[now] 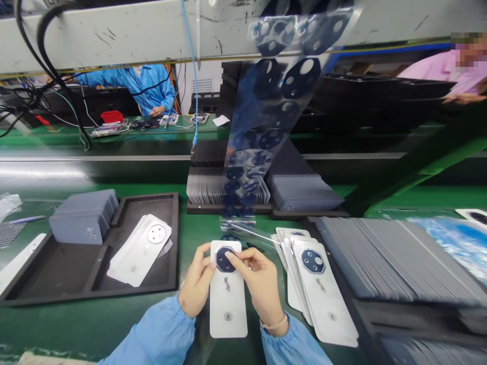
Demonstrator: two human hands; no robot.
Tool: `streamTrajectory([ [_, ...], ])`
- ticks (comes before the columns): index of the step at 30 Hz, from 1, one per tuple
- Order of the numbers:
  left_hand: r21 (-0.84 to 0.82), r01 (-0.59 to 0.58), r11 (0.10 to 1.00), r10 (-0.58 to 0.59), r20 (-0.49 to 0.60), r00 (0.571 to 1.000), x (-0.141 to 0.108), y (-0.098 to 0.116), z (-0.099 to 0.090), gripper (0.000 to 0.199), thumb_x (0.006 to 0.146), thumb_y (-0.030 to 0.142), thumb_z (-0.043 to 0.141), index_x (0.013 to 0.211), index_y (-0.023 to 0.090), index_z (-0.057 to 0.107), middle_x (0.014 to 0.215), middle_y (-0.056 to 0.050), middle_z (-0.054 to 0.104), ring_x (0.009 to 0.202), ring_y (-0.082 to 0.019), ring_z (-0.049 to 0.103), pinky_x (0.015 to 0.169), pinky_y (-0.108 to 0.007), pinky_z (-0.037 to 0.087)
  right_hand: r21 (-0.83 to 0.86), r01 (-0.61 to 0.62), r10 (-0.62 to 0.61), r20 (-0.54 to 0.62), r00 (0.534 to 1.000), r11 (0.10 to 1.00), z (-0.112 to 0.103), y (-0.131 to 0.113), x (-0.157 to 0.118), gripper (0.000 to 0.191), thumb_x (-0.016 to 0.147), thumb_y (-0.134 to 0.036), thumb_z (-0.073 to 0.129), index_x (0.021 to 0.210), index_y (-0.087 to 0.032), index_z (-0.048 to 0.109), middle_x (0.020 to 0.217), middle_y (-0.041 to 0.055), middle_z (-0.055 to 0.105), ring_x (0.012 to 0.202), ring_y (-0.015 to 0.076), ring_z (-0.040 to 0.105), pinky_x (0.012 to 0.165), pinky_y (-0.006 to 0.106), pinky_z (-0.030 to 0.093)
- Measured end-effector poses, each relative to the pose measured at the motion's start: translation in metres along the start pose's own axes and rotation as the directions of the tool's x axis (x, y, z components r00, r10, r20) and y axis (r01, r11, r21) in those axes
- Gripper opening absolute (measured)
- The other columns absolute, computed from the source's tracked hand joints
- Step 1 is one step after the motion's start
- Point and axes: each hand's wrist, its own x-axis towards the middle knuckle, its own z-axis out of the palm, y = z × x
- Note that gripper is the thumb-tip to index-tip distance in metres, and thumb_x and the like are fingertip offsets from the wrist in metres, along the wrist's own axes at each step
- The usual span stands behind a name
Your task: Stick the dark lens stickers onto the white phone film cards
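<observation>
I have the white card [228, 304] at the near side of the green table [76, 327]. The left hand [196, 284] pinches its left edge; the right hand [262, 279] holds its right edge, thumb on the blue sticker [221, 259], hiding some. Bare green lies left, before a black tray [142, 208]. The card runs near to far, sticker end far.

On the green workbench [49, 327], I register a black compartmented tray [74, 274]; right of it, stacked white phone back panels [338, 309].
</observation>
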Motion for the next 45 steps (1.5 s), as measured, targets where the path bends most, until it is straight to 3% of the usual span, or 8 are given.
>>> streamTrajectory([
  [13, 0.031, -0.013, 0.999, 0.013, 0.004, 1.000, -0.0005, -0.0024, -0.0021, 0.045, 0.092, 0.046, 0.054, 0.128, 0.019, 0.046, 0.095, -0.006, 0.075, 0.068, -0.016, 0.065, 0.061, -0.025, 0.046, -0.001, -0.009, 0.009, 0.002, 1.000, 1.000, 0.0003, 0.0022, -0.0013, 0.033, 0.066, -0.047, 0.084, 0.067, -0.019, 0.066, 0.061, -0.0015, 0.058, 0.059, 0.0145, 0.049, 0.059, 0.030, 0.040],
  [34, -0.018, 0.001, 1.000, -0.001, 0.016, 1.000, 0.0004, -0.0054, -0.0023, 0.047, 0.091, 0.046, 0.056, 0.128, 0.020, 0.045, 0.092, -0.005, 0.075, 0.069, -0.017, 0.066, 0.060, -0.025, 0.046, -0.019, -0.025, 0.025, -0.003, 1.000, 0.999, 0.0001, 0.0016, -0.0002, 0.035, 0.065, -0.049, 0.084, 0.066, -0.020, 0.065, 0.062, -0.0012, 0.061, 0.058, 0.0147, 0.050, 0.059, 0.030, 0.040],
  [45, 0.051, -0.014, 0.999, 0.014, 0.008, 1.000, 0.0004, -0.0052, -0.0025, 0.044, 0.093, 0.045, 0.052, 0.128, 0.020, 0.047, 0.098, -0.007, 0.075, 0.073, -0.018, 0.066, 0.063, -0.026, 0.047, -0.025, -0.026, 0.026, -0.002, 1.000, 0.999, -0.0007, 0.0042, 0.0000, 0.033, 0.065, -0.048, 0.084, 0.067, -0.020, 0.067, 0.062, -0.0009, 0.059, 0.060, 0.0158, 0.050, 0.061, 0.031, 0.041],
])
